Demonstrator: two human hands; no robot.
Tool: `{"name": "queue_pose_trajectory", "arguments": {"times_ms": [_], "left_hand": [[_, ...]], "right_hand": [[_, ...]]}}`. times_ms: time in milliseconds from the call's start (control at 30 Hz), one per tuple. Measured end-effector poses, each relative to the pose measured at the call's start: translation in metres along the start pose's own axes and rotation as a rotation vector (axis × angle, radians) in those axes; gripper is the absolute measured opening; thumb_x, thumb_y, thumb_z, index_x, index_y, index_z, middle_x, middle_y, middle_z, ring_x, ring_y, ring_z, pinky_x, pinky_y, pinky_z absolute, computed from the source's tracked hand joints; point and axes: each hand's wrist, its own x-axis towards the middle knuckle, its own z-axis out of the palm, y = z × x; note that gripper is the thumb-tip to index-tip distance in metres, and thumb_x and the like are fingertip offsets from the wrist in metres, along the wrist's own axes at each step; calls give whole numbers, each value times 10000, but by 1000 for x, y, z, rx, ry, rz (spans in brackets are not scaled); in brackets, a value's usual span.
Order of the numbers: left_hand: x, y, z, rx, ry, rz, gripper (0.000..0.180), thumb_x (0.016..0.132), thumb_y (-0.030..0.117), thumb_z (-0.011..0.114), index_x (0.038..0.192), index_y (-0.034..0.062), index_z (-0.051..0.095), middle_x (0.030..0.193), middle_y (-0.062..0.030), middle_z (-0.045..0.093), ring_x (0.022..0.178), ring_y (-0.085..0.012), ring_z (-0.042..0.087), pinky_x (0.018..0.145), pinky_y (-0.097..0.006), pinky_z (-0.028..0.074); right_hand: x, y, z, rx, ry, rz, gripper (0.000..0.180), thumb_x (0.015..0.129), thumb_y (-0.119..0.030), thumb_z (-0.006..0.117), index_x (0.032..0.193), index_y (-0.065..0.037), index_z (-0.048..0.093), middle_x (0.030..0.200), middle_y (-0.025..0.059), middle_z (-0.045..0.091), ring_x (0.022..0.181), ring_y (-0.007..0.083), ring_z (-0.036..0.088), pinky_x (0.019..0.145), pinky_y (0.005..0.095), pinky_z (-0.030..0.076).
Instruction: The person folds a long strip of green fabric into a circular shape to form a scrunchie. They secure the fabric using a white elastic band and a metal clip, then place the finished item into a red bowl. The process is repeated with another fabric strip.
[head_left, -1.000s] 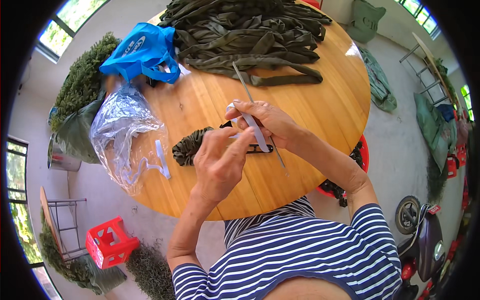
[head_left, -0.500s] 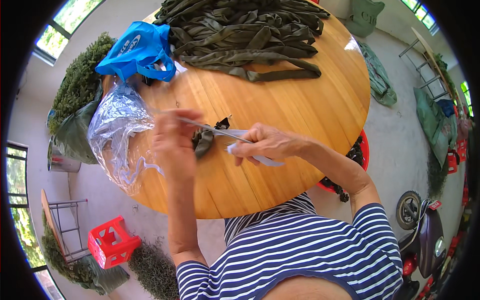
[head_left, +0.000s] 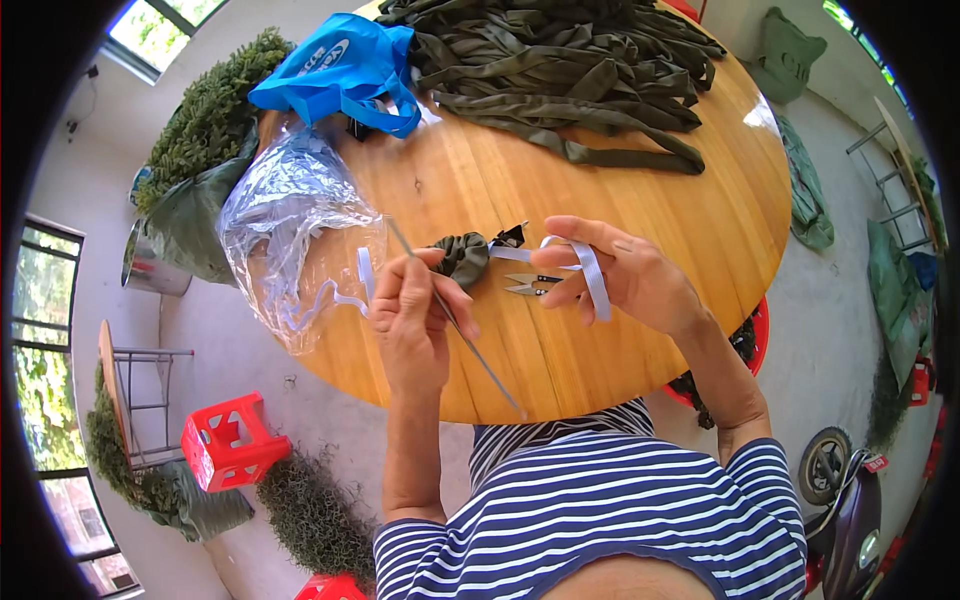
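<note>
In my left hand (head_left: 412, 315) a thin metal rod (head_left: 480, 362) slants down toward the table's near edge, pinched between my fingers. My right hand (head_left: 640, 280) is raised over the table with fingers spread, and a flat white elastic band (head_left: 593, 280) hangs looped across them. This band runs left to a gathered dark green fabric tube (head_left: 465, 260), bunched like a scrunchie, lying just beyond my left fingertips. A small black scrap (head_left: 510, 236) sits by the tube. Under my right fingertips lie small thread snips (head_left: 530, 285), blades pointing left.
A clear plastic bag (head_left: 290, 200) with white elastic trailing out covers the table's left side. Behind it stands a blue bag (head_left: 335, 80). Long dark green fabric strips (head_left: 560, 80) are heaped at the far side. A red basin (head_left: 762, 335) is below the right edge.
My right hand has let go of the rod and moved right, with the elastic across its fingers. The rod is now in my left hand alone. Snips have come into sight on the table.
</note>
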Motion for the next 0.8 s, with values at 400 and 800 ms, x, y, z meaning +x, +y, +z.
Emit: {"name": "queue_pose_trajectory", "arguments": {"times_ms": [400,800], "left_hand": [[-11,-28,13,-157,-146,-419,203,910,191,451,922,3,526,935,-129,602,439,-142,529,426,-227,461],[-2,-23,22,146,-354,-445,208,866,177,529,886,-15,607,846,-85,636,443,-99,536,414,-200,438]], "right_hand": [[23,32,5,-395,368,-109,279,877,-92,472,1129,25,501,986,122,603,858,140,604,695,241,517],[29,46,-4,-821,468,-206,215,839,-102,513,1015,-20,603,734,75,629,646,157,605,576,283,486]]}}
